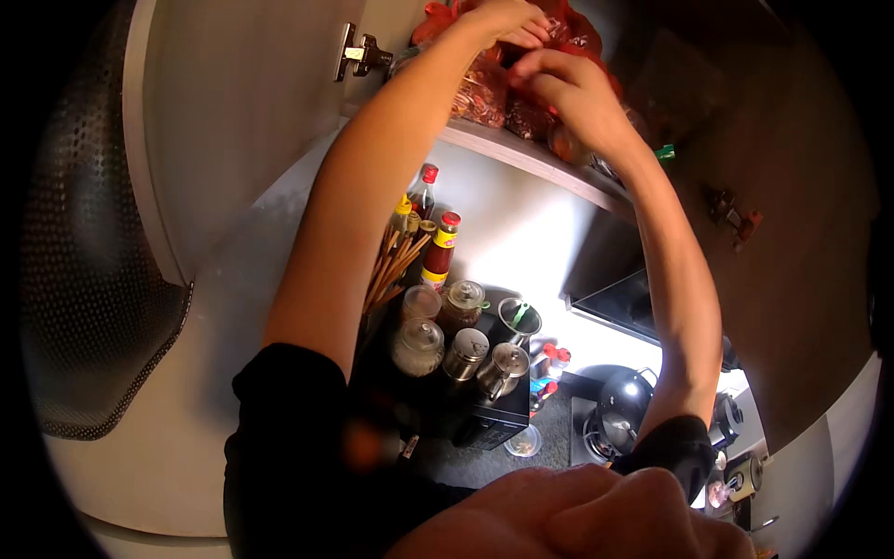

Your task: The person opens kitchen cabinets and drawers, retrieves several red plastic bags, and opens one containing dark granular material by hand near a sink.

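Both arms reach up into a wall cabinet whose shelf (489,143) holds red plastic bags (478,87) packed with dried-looking food pieces. My left hand (513,22) has its fingers curled on the upper part of a red plastic bag (569,28). Just below and to the right, my right hand (576,80) pinches the thin red plastic between thumb and fingers. The two hands are close together, with the fingertips partly lost in the folds. Which food fills the bags is hard to tell.
An open cabinet door (237,91) with a metal hinge (360,52) stands at left. Below the shelf are a sauce bottle (438,255), chopsticks (397,262), a lidded glass jar (418,347) and a metal pot (504,369). A wok (624,409) sits on the stove at lower right.
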{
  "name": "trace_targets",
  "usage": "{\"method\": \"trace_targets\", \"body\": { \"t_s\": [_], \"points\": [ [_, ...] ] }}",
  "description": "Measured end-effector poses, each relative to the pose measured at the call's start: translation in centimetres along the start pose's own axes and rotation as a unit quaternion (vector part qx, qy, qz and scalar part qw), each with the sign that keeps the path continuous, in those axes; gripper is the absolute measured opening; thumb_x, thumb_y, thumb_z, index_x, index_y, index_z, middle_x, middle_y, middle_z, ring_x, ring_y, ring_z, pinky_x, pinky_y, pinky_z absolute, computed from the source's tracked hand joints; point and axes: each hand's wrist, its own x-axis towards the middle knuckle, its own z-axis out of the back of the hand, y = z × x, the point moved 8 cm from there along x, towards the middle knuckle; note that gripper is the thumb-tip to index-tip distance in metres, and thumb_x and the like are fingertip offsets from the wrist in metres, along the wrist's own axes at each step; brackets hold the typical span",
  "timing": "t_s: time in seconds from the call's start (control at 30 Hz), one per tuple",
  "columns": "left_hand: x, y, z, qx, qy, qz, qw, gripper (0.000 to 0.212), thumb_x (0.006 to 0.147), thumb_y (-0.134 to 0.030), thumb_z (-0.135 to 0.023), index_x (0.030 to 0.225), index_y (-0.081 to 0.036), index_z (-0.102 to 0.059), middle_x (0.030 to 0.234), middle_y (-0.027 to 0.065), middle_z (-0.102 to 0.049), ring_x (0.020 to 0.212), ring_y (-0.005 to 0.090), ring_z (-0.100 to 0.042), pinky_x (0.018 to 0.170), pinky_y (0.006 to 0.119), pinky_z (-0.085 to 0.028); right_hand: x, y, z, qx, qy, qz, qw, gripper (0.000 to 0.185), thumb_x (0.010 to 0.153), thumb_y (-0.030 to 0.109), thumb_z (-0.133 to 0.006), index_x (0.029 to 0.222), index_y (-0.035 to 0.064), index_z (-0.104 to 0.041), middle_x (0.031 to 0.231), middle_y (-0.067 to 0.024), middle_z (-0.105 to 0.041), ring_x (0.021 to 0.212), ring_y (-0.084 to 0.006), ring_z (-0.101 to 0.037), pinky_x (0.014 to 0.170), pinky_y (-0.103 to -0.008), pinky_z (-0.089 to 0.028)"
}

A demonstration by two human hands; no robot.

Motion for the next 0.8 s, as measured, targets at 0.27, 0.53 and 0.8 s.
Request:
{"method": "trace_targets", "body": {
  "t_s": [0.27,0.53,0.8],
  "points": [
    [-9.6,-5.7,3.1,0.357,-0.454,-0.177,0.797,0.022,0.081,-0.019,-0.059,0.094,-0.002,-0.065,0.087,0.0231,-0.067,0.087,0.0381,-0.064,0.075,0.046,-0.051,5.4,-11.4,0.0,-0.282,0.221,-0.104,0.928,0.055,0.080,0.036,-0.067,0.126,0.0079,-0.056,0.123,-0.0179,-0.059,0.112,-0.0307,-0.057,0.095,-0.0377,-0.043],
    [-7.5,0.1,4.0,0.626,-0.248,0.267,0.690,0.069,0.075,-0.034,-0.072,0.135,-0.010,-0.050,0.143,0.0180,-0.041,0.129,0.0433,-0.038,0.096,0.066,-0.033,5.3,-14.5,3.9,-0.275,0.194,-0.176,0.925,0.076,0.075,0.043,-0.072,0.135,0.0044,-0.045,0.133,-0.0190,-0.053,0.124,-0.0307,-0.049,0.102,-0.0383,-0.039],
    [-5.9,1.0,8.5,0.565,-0.357,0.135,0.732,0.047,0.080,-0.032,-0.067,0.123,-0.011,-0.060,0.132,0.0200,-0.051,0.119,0.0431,-0.049,0.090,0.060,-0.043,6.0,-18.4,7.1,-0.186,0.018,-0.176,0.967,0.091,0.070,0.040,-0.079,0.139,-0.0019,-0.036,0.135,-0.0228,-0.049,0.127,-0.0322,-0.046,0.104,-0.0363,-0.038]
  ]
}}
